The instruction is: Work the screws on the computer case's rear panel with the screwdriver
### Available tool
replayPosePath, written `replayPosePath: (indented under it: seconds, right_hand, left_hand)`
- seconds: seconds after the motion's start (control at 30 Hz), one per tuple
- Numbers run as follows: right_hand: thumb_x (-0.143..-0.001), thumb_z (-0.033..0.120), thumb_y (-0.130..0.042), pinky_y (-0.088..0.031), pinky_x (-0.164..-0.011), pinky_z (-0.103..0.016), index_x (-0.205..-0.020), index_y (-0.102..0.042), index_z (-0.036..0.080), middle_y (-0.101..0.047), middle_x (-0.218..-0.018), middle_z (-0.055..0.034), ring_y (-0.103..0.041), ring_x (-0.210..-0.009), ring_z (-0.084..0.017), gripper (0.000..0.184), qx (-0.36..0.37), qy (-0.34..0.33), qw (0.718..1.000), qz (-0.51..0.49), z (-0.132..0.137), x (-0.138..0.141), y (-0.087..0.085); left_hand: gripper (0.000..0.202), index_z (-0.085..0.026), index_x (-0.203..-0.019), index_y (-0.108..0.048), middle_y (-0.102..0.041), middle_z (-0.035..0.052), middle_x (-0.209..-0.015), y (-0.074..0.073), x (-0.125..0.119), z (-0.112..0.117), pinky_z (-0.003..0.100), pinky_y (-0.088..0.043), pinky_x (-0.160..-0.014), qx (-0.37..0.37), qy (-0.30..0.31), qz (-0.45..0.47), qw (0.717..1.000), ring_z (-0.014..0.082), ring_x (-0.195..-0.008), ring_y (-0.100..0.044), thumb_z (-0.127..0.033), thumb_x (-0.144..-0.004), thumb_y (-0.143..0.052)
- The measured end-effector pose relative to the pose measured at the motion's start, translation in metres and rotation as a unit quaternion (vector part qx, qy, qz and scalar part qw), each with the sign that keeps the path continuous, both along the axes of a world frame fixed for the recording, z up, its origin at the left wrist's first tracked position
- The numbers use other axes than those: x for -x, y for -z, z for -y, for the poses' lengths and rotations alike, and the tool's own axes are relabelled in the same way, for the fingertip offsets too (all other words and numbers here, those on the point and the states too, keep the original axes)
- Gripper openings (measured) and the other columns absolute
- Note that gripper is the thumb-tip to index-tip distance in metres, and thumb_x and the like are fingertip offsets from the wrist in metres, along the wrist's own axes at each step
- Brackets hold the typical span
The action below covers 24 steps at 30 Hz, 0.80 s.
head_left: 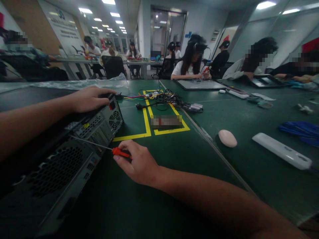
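A black computer case [99,132] stands at the left, its rear panel of grilles, slots and ports turned toward me. My left hand [91,98] lies on its top near the far corner, fingers stretched out and thumb apart. In my right hand [139,162] is a screwdriver [119,152] with an orange-red handle, pinched between thumb and fingers. Its long thin shaft points left, the tip at the rear panel near the top edge; whether it sits in a screw I cannot make out.
Yellow tape [134,136] marks the green table [169,156]. Beyond lie tangled cables [169,98] and a blurred-out box [166,121]. Rightward are a pink oval object [227,138], a long white device [281,151] and blue cloth [301,131]. People sit across the table.
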State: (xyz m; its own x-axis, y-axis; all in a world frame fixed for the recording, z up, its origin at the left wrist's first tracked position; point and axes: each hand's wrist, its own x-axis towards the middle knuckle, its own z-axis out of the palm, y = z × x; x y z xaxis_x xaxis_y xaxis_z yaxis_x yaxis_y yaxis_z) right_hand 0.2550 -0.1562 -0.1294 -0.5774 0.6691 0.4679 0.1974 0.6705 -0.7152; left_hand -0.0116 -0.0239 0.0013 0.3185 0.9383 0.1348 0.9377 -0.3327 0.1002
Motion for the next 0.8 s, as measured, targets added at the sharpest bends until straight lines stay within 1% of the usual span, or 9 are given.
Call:
replayPosePath:
  seconds: [0.17, 0.3, 0.47, 0.67, 0.73, 0.8]
  right_hand:
    - [-0.104, 0.043, -0.058, -0.056, -0.089, -0.037, -0.119, -0.06, 0.021, -0.073, -0.113, -0.0086, -0.071, -0.1, -0.022, 0.027, 0.002, 0.003, 1.0, 0.002, 0.0005, 0.0004, -0.0006]
    - [-0.104, 0.043, -0.058, -0.056, -0.089, -0.036, -0.12, -0.06, 0.021, -0.073, -0.112, -0.0075, -0.071, -0.099, -0.021, 0.027, 0.009, 0.003, 1.0, 0.009, 0.001, -0.0001, -0.002]
    - [-0.104, 0.043, -0.058, -0.056, -0.089, -0.037, -0.121, -0.06, 0.021, -0.073, -0.112, -0.0075, -0.071, -0.099, -0.021, 0.028, 0.009, 0.003, 1.0, 0.011, 0.0014, -0.0011, -0.0027]
    - [-0.104, 0.044, -0.058, -0.057, -0.089, -0.036, -0.122, -0.061, 0.021, -0.073, -0.113, -0.0078, -0.071, -0.099, -0.022, 0.029, 0.015, 0.005, 1.0, 0.012, 0.0015, -0.0013, -0.0037]
    - [-0.103, 0.044, -0.058, -0.057, -0.088, -0.036, -0.122, -0.061, 0.021, -0.073, -0.113, -0.0079, -0.071, -0.098, -0.021, 0.03, 0.012, 0.007, 1.0, 0.01, 0.0015, -0.001, -0.0033]
    - [-0.104, 0.045, -0.058, -0.056, -0.088, -0.036, -0.123, -0.062, 0.021, -0.073, -0.113, -0.0078, -0.071, -0.097, -0.021, 0.031, 0.011, 0.007, 1.0, 0.009, 0.0015, -0.0007, -0.0028]
  left_hand:
    - [0.083, -0.011, -0.155, -0.058, -0.068, 0.0178, -0.139, -0.0006, -0.0015, 0.0011, 0.05, -0.043, -0.114, 0.001, 0.0, -0.008, 1.0, 0.0367, -0.128, -0.062, -0.059, -0.089, -0.039]
    - [0.081, -0.013, -0.155, -0.058, -0.068, 0.0171, -0.14, 0.0006, 0.0011, -0.001, 0.051, -0.044, -0.114, -0.001, 0.0, -0.006, 1.0, 0.0373, -0.127, -0.063, -0.058, -0.09, -0.04]
    - [0.082, -0.012, -0.155, -0.058, -0.066, 0.0176, -0.143, 0.0021, 0.004, -0.003, 0.05, -0.042, -0.116, -0.003, 0.01, -0.004, 1.0, 0.037, -0.132, -0.061, -0.058, -0.09, -0.04]
    - [0.078, -0.018, -0.155, -0.059, -0.068, 0.0129, -0.143, 0.0016, 0.0045, -0.0029, 0.049, -0.042, -0.117, -0.001, 0.007, 0.006, 1.0, 0.0363, -0.132, -0.061, -0.056, -0.088, -0.045]
    - [0.08, -0.017, -0.155, -0.058, -0.067, 0.0124, -0.144, 0.0017, 0.0052, -0.0033, 0.05, -0.041, -0.117, -0.001, 0.005, 0.003, 1.0, 0.0364, -0.132, -0.06, -0.057, -0.088, -0.044]
    - [0.081, -0.015, -0.156, -0.057, -0.066, 0.0136, -0.145, 0.0019, 0.0051, -0.0035, 0.049, -0.041, -0.118, -0.002, 0.004, -0.005, 1.0, 0.0361, -0.133, -0.06, -0.059, -0.089, -0.041]
